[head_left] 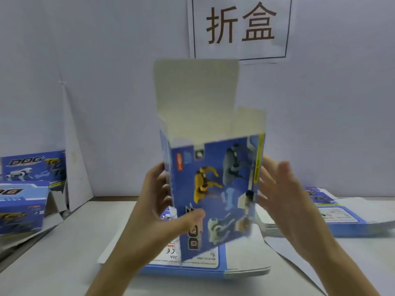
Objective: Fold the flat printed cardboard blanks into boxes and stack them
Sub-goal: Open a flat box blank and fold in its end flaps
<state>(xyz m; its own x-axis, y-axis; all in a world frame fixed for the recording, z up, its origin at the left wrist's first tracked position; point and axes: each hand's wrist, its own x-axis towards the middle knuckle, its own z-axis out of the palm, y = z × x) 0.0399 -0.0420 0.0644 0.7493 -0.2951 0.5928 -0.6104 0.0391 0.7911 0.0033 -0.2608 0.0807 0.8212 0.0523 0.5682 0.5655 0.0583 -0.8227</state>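
blue cardboard box (215, 184) upright, left hand (164, 210) gripping it, right hand (284, 197) spread beside

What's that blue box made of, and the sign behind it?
Box: seemingly thin cardboard, printed blue outside, plain white inside; its upright flaps are sheet-thin and creased. Sign: probably matte white paper, lying flat, with printed dark characters.

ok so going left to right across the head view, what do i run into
folded boxes → left hand → half-folded box held upright → right hand → flat blanks lying on the table
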